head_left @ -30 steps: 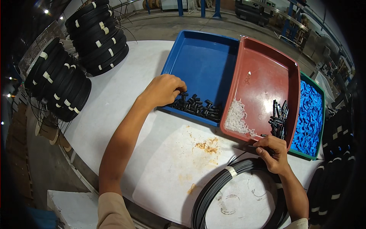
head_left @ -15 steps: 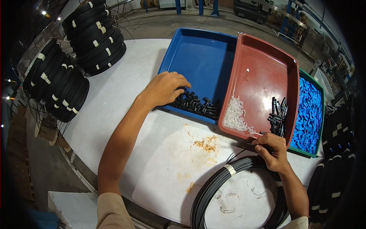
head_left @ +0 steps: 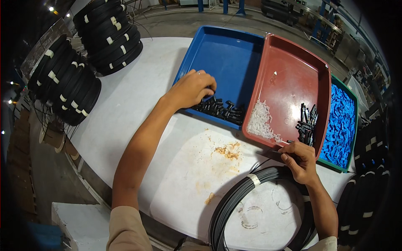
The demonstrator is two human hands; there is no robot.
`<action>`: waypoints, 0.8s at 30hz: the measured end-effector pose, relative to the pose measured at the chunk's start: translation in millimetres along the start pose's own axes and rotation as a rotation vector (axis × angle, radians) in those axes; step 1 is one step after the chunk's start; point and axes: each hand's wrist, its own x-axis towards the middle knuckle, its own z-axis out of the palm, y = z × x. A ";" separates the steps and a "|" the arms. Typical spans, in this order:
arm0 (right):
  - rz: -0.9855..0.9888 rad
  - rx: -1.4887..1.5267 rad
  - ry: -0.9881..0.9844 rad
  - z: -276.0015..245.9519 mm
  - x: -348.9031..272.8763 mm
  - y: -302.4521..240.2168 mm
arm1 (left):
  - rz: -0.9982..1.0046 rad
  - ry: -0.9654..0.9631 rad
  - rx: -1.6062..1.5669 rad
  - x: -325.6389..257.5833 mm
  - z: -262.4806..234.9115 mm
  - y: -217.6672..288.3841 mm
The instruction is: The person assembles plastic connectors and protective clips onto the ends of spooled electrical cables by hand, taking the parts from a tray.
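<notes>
My left hand (head_left: 194, 88) is over the near left corner of the blue tray (head_left: 229, 46), just above a heap of small black plastic parts (head_left: 220, 109). Its fingers are curled in toward the thumb, and whatever lies between them is hidden. At the near edge of the red tray (head_left: 289, 79), my right hand (head_left: 300, 161) is closed, thumb against bent fingers, on what looks like a thin black cable (head_left: 260, 165); the tip is hard to see. Beneath that hand a coil of black cable (head_left: 236, 194) with white tape lies on the table.
The red tray holds small clear pieces (head_left: 262, 121) and longer black parts (head_left: 307, 123). A green tray (head_left: 347, 168) full of blue pieces (head_left: 341, 125) adjoins it. Stacked black coils (head_left: 69, 88) stand at the left, others (head_left: 364, 196) at the right. Yellowish stains mark the white table (head_left: 176, 167).
The view has shifted slightly. My left hand has moved a little to the right over the black parts, its thumb and fingers closer together. My right hand stays by the red tray's edge.
</notes>
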 end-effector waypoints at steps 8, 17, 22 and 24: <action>-0.003 -0.040 0.062 2.6 0.7 -7.2 | -0.222 0.342 -0.781 22.2 0.3 36.6; 0.300 -0.095 0.177 -29.4 -15.1 -33.1 | -0.043 0.387 -1.624 30.5 34.8 147.2; 0.367 0.155 0.419 -44.4 -51.4 -27.2 | -0.043 0.277 -1.680 33.5 52.8 201.5; 0.351 0.238 0.480 -44.5 -59.0 -22.9 | -0.022 0.294 -1.555 32.1 56.0 217.6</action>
